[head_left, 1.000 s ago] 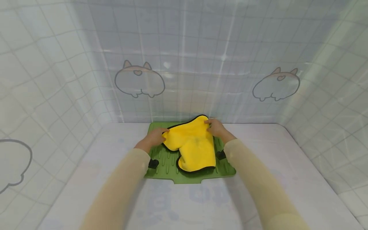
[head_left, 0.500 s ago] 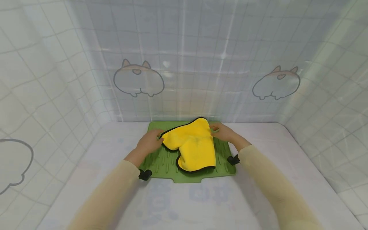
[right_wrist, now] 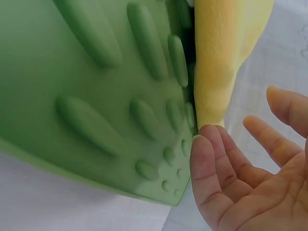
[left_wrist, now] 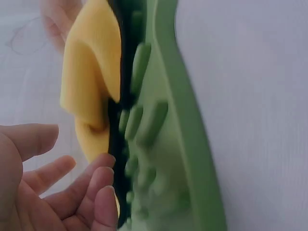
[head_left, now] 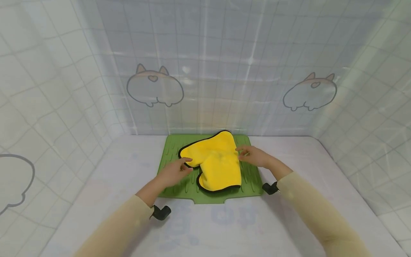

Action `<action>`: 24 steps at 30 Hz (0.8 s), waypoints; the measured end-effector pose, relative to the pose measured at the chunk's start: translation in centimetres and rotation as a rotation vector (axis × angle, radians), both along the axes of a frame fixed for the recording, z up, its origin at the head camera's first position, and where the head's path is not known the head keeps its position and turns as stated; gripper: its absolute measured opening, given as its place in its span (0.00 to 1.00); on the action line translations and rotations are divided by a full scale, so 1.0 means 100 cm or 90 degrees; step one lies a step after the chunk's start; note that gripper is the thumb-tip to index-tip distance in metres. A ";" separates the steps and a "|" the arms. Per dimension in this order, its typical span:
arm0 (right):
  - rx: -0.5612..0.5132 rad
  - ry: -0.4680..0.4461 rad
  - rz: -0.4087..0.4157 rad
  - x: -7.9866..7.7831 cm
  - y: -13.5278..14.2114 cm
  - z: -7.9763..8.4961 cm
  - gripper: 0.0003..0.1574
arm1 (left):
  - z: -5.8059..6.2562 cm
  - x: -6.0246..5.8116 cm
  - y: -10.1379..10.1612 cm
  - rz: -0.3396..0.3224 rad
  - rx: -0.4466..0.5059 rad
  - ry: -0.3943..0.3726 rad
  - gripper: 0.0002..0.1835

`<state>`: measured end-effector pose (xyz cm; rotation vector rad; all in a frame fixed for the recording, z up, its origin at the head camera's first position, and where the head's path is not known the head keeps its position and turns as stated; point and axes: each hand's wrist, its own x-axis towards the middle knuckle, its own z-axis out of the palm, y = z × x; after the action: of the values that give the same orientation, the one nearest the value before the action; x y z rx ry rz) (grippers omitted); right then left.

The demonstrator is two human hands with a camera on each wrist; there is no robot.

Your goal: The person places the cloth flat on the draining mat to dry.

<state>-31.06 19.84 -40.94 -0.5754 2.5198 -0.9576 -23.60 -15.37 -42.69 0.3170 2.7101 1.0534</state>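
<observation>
A yellow cloth (head_left: 218, 160) with a black edge lies rumpled on a green ridged mat (head_left: 250, 178), its lower left side notched inward by folds. My left hand (head_left: 173, 173) is at the cloth's left side, over the mat, thumb and fingers spread apart with nothing between them. In the left wrist view the fingers (left_wrist: 91, 192) are loosely bent beside the yellow fabric (left_wrist: 91, 77). My right hand (head_left: 255, 157) is at the cloth's right edge, fingers relaxed and holding nothing. The right wrist view shows its fingertips (right_wrist: 204, 144) right at the cloth's edge (right_wrist: 211, 96).
The mat rests on a white, faintly printed table surface (head_left: 205, 232), near the back wall (head_left: 205, 89). White gridded sheeting with cartoon drawings surrounds the table at the back and sides. Black camera mounts (head_left: 161, 212) stick out below both wrists.
Both hands have let go of the cloth's upper corners and come nearer along its sides, the left lower left, the right down its right edge. The cloth has settled flatter on the mat.
</observation>
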 end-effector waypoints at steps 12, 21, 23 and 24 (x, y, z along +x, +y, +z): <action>-0.009 -0.063 0.015 0.017 -0.003 -0.007 0.33 | -0.014 -0.006 0.019 0.046 0.013 -0.012 0.30; -0.014 -0.031 0.010 0.021 -0.008 -0.019 0.29 | -0.030 -0.023 0.026 0.128 0.185 0.023 0.20; -0.013 -0.010 0.003 0.020 -0.008 -0.021 0.27 | -0.031 -0.026 0.027 0.134 0.199 0.042 0.18; -0.014 -0.002 0.000 0.020 -0.008 -0.021 0.26 | -0.031 -0.027 0.028 0.137 0.201 0.050 0.17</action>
<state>-29.05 19.00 -43.00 -0.5802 2.5089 -0.9864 -26.31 -12.62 -45.75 0.1199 2.6863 1.5665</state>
